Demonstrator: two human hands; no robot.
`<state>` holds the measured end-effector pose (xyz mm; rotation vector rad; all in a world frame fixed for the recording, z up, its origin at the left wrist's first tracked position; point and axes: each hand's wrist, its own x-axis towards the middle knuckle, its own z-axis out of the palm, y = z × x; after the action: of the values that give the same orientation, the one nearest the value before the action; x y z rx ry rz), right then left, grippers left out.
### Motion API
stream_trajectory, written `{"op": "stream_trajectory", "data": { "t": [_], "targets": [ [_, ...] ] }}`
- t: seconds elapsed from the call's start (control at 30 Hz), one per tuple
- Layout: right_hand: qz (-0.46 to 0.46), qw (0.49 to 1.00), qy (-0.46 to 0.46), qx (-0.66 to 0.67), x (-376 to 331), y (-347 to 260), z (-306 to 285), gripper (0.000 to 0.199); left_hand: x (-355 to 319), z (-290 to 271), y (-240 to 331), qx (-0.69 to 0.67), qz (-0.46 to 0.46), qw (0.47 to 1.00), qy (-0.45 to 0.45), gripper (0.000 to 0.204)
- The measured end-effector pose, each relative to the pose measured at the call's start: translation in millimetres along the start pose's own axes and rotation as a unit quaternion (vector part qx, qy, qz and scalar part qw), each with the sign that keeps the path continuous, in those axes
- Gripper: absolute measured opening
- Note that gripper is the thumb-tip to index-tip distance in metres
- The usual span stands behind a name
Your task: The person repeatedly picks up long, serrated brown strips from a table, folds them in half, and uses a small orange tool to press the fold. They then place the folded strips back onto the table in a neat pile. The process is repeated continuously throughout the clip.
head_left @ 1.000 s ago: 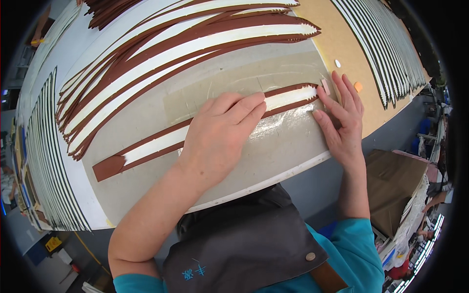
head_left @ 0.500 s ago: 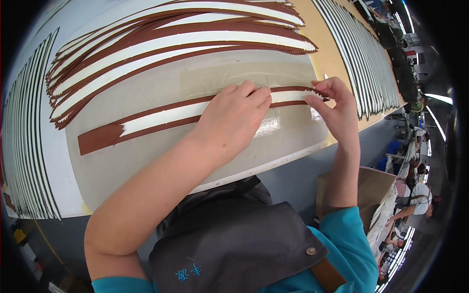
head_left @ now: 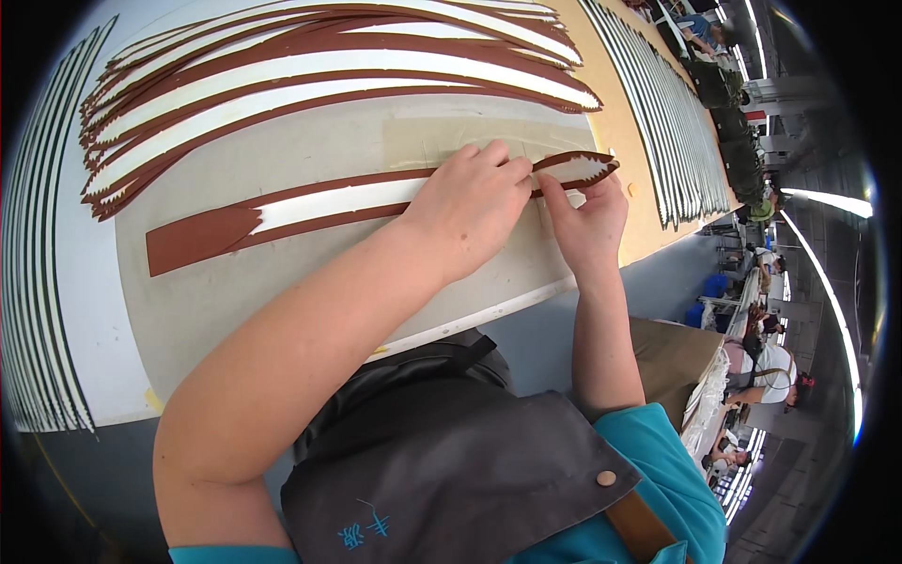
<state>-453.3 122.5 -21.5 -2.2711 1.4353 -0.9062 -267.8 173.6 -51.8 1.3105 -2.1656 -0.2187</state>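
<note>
A long brown strip with a white band along its middle (head_left: 343, 197) lies across the grey work mat (head_left: 310, 310). Its broad plain brown end is at the left; the right end, with a jagged white edge, is lifted off the mat and its brown sides curve inward. My left hand (head_left: 474, 209) is closed on the strip right of its middle, the fingertips at its far edge. Close beside it, my right hand (head_left: 594, 221) grips the strip with thumb on top and fingers underneath. The part between the fingertips is mostly hidden.
A pile of similar brown-and-white strips (head_left: 310, 80) lies beyond the mat. Rows of narrow dark-and-white strips (head_left: 672, 122) are laid out at the right, with more dark-edged strips (head_left: 47, 282) at the left. A brown box (head_left: 672, 362) stands right of my right arm. People work farther right.
My right hand has moved left along the strip, from its tip to beside my left hand. The strip's right end has risen and curled. My left hand stays in nearly the same place.
</note>
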Motion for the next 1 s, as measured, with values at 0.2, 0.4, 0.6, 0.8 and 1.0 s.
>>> {"op": "stream_trajectory", "data": {
  "t": [0.2,0.4,0.6,0.8,1.0],
  "targets": [
    [-0.067,0.996,-0.015,-0.054,2,-9,-5,0.008,2,2,-2,-0.054,-0.012,0.998,0.008,0.043],
    [-0.107,0.989,-0.050,-0.087,4,-9,-9,0.006,4,4,-7,-0.121,-0.031,0.992,0.006,0.036],
    [-0.186,0.967,-0.083,-0.154,2,-16,-12,0.015,7,0,-7,-0.294,-0.155,0.938,0.101,0.026],
    [-0.258,0.942,-0.106,-0.189,-8,-17,-21,0.030,10,-17,-9,-0.342,-0.178,0.922,0.046,0.031],
    [-0.232,0.960,-0.106,-0.118,-10,-4,-24,0.034,8,-20,-4,-0.263,-0.184,0.947,0.012,0.030]
  ]
}}
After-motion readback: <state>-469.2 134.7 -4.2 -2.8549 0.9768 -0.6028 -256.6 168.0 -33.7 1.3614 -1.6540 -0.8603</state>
